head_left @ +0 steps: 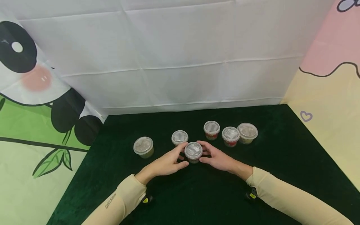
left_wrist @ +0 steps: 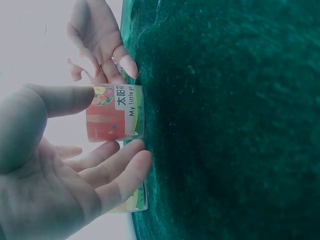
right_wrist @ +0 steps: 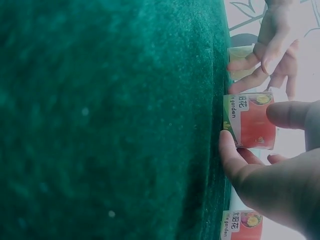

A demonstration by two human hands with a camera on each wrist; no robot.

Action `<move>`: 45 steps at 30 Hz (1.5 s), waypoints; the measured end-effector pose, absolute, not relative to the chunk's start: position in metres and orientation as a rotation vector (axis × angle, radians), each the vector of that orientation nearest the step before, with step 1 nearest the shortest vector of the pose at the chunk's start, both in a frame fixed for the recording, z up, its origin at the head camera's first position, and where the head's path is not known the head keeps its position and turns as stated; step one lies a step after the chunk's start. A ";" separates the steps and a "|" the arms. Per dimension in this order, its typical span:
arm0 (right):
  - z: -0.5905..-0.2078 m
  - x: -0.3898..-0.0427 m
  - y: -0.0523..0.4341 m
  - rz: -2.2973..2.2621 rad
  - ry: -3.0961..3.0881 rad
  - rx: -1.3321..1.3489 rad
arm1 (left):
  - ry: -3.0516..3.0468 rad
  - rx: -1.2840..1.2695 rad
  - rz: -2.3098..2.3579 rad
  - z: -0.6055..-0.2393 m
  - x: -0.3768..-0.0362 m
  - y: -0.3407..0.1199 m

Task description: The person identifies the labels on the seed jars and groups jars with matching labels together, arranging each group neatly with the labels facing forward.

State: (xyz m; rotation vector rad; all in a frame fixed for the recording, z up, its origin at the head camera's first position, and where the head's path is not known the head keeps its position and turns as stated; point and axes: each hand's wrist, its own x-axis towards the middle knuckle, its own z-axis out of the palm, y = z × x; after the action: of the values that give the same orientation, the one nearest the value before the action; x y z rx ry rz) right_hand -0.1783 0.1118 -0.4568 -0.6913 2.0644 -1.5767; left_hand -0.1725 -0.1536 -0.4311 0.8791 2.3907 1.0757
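A small red-labelled tub (head_left: 193, 150) with a clear lid stands upright on the dark green cloth, between both hands. The left hand (head_left: 168, 161) lies at its left side, thumb and fingers spread. In the left wrist view, its thumb (left_wrist: 75, 100) overlaps the edge of the tub (left_wrist: 107, 120), whose label reads "My little garden". From the right, the right hand (head_left: 217, 157) reaches round the tub with loosely bent fingers. Its thumb (right_wrist: 290, 115) lies over the tub (right_wrist: 257, 125) in the right wrist view. Firm contact is hard to make out for either hand.
Behind the left fingers stands another lidded tub (head_left: 180, 137). A yellow-green tub (head_left: 143, 147) is at left. Farther right are two red tubs, one at the back (head_left: 212, 128) and one nearer (head_left: 230, 136), beside a wider yellowish tub (head_left: 247, 132). White fabric (head_left: 180, 84) hangs behind.
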 end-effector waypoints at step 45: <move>-0.396 -0.190 0.105 -1.812 1.847 -0.503 | 2.541 0.813 1.346 -0.394 -0.169 -0.151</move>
State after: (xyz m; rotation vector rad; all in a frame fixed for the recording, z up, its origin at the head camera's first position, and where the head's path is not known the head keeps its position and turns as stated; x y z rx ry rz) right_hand -0.1898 0.1051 -0.3956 -0.5027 1.8473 -1.8121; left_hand -0.1690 -0.1511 -0.3937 0.8125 2.5412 1.3463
